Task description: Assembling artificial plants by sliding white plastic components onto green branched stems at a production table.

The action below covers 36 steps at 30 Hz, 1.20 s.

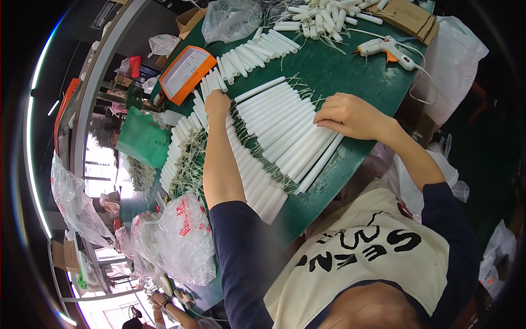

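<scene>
A fan of long white tubes (276,118) with thin pale wires at their ends lies side by side on the green table (329,175). My right hand (348,116) rests at the fan's right end, its fingers bent together around a tube end. Farther left, my left hand (217,103) is closed on a white tube in a row (212,83) beside an orange-edged box (186,74); its fingertips are partly hidden. Under my left forearm runs another row of white tubes (255,178), with tangled wires (193,159) to its left.
A white and orange glue gun (392,52) with a cord lies at the far right. Loose tubes (329,22) are heaped at the back beside cardboard (405,19). Clear plastic bags (186,236) and a green bag (143,137) stand at left. Another person's hand (159,299) shows lower left.
</scene>
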Tool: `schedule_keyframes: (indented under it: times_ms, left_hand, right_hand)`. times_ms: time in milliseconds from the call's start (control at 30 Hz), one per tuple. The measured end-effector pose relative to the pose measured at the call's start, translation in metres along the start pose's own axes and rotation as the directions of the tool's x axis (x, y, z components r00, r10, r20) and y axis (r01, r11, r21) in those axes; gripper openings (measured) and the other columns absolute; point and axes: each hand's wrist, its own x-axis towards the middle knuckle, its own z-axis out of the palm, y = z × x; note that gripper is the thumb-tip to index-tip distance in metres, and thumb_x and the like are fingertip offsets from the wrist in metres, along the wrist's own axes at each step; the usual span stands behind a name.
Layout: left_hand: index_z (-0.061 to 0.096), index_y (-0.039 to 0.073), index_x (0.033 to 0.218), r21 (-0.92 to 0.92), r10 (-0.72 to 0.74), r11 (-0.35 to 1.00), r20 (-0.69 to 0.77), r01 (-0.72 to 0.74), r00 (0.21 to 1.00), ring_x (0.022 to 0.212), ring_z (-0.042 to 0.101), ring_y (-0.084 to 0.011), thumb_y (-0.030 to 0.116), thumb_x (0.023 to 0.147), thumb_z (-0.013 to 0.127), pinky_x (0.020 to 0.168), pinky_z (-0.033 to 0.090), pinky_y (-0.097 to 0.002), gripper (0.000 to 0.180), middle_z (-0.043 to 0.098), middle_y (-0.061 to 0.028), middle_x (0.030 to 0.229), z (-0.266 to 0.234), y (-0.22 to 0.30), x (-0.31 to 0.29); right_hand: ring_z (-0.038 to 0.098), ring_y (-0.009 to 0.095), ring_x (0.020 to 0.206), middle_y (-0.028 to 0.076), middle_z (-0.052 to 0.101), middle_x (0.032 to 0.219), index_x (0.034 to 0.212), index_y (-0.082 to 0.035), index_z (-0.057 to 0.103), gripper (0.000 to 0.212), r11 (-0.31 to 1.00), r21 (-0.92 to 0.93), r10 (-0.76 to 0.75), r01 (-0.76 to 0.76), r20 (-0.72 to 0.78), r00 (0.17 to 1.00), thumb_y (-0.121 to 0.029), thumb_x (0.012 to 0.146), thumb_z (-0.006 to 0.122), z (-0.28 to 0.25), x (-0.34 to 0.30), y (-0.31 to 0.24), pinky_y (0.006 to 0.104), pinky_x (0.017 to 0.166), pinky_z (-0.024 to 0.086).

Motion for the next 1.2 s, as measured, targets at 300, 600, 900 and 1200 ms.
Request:
schedule_keyframes:
  times_ms: [300, 600, 900, 1200]
  left_hand:
    - [0.07, 0.014, 0.084, 0.002, -0.17, 0.985, -0.001, 0.17, 0.985, 0.085, 0.065, -0.0294, 0.028, 0.071, 0.068, 0.072, 0.052, -0.0374, 0.02, 0.067, -0.013, 0.09, -0.027, -0.001, -0.017]
    - [0.071, 0.01, 0.079, -0.057, -0.063, 0.998, -0.506, 0.04, 0.861, 0.069, 0.065, -0.031, 0.03, 0.066, 0.066, 0.068, 0.051, -0.0396, 0.024, 0.067, -0.0141, 0.073, -0.127, 0.012, -0.083]
    - [0.068, 0.001, 0.096, -0.731, 0.302, 0.629, -0.083, -0.264, 0.95, 0.072, 0.059, -0.0077, 0.015, 0.076, 0.07, 0.072, 0.047, -0.0225, 0.024, 0.068, -0.0058, 0.08, -0.156, 0.032, -0.224]
    - [0.066, 0.002, 0.097, -0.248, -0.315, 0.939, -0.334, 0.239, 0.888, 0.087, 0.066, -0.0246, 0.029, 0.082, 0.059, 0.077, 0.049, -0.0324, 0.032, 0.067, -0.0157, 0.091, -0.105, -0.17, -0.168]
  right_hand:
    - [0.057, 0.025, 0.08, 0.007, 0.062, 0.081, 0.082, -0.004, 0.062, 0.012, 1.0, -0.001, -0.007, 0.007, 0.002, 1.0, -0.015, 0.084, 0.056, -0.001, 0.003, -0.005, 0.0357, 0.074, 0.045]
    - [0.055, 0.026, 0.095, 0.01, 0.058, 0.102, 0.096, -0.003, 0.061, 0.019, 0.998, 0.018, -0.057, 0.058, -0.047, 0.997, -0.007, 0.078, 0.064, 0.008, 0.02, -0.011, 0.0348, 0.079, 0.046]
    - [0.054, 0.03, 0.099, 0.01, 0.058, 0.103, 0.108, -0.006, 0.057, 0.041, 0.927, -0.221, -0.34, 0.303, -0.159, 0.927, -0.007, 0.07, 0.07, 0.023, 0.059, -0.038, 0.0393, 0.085, 0.044]
    - [0.058, 0.024, 0.061, 0.01, 0.058, 0.076, 0.097, -0.003, 0.058, 0.025, 0.974, -0.126, -0.205, 0.187, -0.151, 0.967, -0.005, 0.074, 0.068, 0.031, 0.054, -0.05, 0.0305, 0.051, 0.045]
